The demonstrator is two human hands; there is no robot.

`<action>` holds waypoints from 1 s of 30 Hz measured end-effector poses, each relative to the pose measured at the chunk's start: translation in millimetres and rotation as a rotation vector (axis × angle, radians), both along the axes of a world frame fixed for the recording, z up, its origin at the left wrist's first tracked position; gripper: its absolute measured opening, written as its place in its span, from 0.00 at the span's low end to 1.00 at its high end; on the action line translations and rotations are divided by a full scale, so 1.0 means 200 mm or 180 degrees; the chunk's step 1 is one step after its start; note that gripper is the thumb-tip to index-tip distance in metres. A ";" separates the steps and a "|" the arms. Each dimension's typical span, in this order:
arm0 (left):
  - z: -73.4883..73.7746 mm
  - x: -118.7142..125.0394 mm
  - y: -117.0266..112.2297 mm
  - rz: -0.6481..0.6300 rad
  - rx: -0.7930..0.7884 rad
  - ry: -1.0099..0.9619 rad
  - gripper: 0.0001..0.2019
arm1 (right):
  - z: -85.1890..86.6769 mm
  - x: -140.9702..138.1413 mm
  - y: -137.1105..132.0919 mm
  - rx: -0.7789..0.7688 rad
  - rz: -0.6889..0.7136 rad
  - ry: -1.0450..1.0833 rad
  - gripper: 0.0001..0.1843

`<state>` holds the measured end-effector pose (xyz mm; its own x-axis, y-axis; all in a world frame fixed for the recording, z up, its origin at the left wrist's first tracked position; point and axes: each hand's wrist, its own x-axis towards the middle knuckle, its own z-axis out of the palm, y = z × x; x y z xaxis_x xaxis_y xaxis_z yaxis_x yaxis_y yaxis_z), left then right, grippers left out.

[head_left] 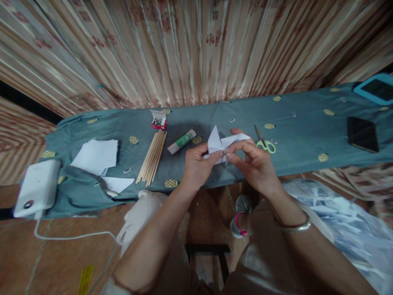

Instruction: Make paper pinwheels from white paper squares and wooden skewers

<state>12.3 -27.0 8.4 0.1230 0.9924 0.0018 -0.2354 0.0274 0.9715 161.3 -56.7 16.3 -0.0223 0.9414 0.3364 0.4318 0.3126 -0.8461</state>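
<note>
Both my hands meet over the front edge of a table covered in a blue-grey cloth (301,123). Between them is a folded white paper piece (218,143) with pointed flaps sticking up and to the right. My left hand (196,166) pinches its lower left part with thumb and fingers closed. My right hand (256,162) pinches the same paper from the right, its index finger lying along a flap. A metal bangle sits on my right wrist.
On the cloth lie green-handled scissors (265,143), a glue stick (181,141), a bundle of wooden sticks (152,157), a small red box of pins (159,120), a stack of white paper (96,156), a white device (37,187), a black phone (362,134) and a blue-framed tablet (376,89).
</note>
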 end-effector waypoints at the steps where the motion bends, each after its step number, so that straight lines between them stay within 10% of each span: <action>1: 0.00 0.00 0.00 -0.0008 0.0004 0.0013 0.05 | 0.00 0.00 0.00 -0.0022 0.0006 0.0002 0.05; 30: 0.01 -0.02 -0.02 -0.0326 -0.0143 -0.0027 0.14 | -0.01 -0.01 0.00 -0.0417 0.0019 0.0577 0.07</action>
<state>8.7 -30.5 9.8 0.2240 0.9737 -0.0410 -0.2375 0.0953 0.9667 159.9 -56.6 13.4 0.0218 0.9774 0.2102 0.2674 0.1969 -0.9432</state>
